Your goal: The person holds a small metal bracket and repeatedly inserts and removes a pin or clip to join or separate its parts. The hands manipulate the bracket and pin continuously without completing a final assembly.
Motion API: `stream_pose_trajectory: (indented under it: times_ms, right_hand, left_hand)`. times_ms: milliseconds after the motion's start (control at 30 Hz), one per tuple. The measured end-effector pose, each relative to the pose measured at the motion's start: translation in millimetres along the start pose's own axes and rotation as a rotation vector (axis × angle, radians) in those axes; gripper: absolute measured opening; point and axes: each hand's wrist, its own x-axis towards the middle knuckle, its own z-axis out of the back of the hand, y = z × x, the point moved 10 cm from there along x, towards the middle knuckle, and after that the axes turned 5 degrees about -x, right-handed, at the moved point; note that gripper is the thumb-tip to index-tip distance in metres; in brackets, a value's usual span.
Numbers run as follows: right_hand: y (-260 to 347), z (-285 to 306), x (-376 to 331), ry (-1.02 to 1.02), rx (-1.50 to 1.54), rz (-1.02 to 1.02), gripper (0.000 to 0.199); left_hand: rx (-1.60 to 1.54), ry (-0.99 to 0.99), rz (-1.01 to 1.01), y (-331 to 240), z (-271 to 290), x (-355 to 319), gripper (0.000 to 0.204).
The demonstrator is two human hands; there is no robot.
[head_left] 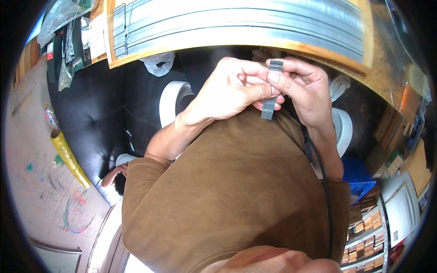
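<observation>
Both my hands meet in front of my chest over a short, narrow grey strip (267,108) with thin cross lines. My left hand (232,91) is closed, its thumb and fingers pinching the strip's middle. From the other side my right hand (306,88) pinches the upper part between thumb and fingers. The strip's lower end hangs free below the fingers, and its top end shows above my right thumb. Just beyond the hands, long grey strips (246,25) lie side by side inside a wooden frame (111,41) on the work table.
Bags and dark packets (68,50) lie at the far left. Beneath the table edge are a black cushioned seat (86,109) and a white plastic bag (159,63). A blue bin (357,177) stands right, near shelves of wooden blocks (366,245). Another person's arm (111,176) shows lower left.
</observation>
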Motion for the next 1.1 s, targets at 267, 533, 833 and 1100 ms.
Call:
stream_pose_trajectory:
  times_ms: [267,533,833,1100]
  right_hand:
    - [11.7,-2.8,-4.2,-0.006,-0.092,0.099,0.024]
    - [11.5,-0.8,-5.9,-0.013,-0.086,0.106,0.025]
    - [18.1,0.1,-6.9,-0.027,-0.148,0.181,0.023]
    - [16.7,1.6,-5.9,-0.024,-0.116,0.197,0.022]
  left_hand:
    - [0.048,-0.017,-0.021,-0.1,-1.6,-5.9,0.017]
    - [0.013,-0.024,0.013,1.7,-4.1,-6.5,0.017]
    - [0.057,-0.012,-0.011,3.6,-3.3,-6.1,0.018]
    - [0.039,-0.017,-0.019,3.8,-3.6,-5.6,0.019]
